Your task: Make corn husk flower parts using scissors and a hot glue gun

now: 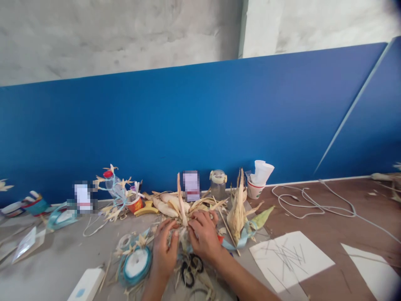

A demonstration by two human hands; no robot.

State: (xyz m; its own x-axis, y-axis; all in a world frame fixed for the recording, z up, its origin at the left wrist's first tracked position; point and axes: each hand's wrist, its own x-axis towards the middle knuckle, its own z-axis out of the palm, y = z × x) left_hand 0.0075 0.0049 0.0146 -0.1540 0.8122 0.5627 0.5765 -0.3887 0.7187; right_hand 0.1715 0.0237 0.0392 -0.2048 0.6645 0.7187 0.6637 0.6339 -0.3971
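Observation:
A pale corn husk strip [181, 200] with a pinkish tip stands upright between my two hands. My right hand [203, 234] has its fingers bent and drawn together at the foot of the strip, seemingly gripping the husk there. To the left of it, my left hand [166, 244] is curved, with a gap between thumb and fingers, and nothing shows in it. Black-handled scissors [189, 269] lie below, between my wrists, among husk scraps. Beside my left wrist is a roll of blue ribbon [137, 263]. Exactly where the fingertips touch the husk is blurred.
A bundle of dried husks [238, 213] stands to the right, near a lidded jar [218, 184] and a paper cup [256, 188]. White paper [291, 259] carries several thin sticks. A bottle [114, 186] with husk flowers stands left. Behind runs a blue partition [194, 125].

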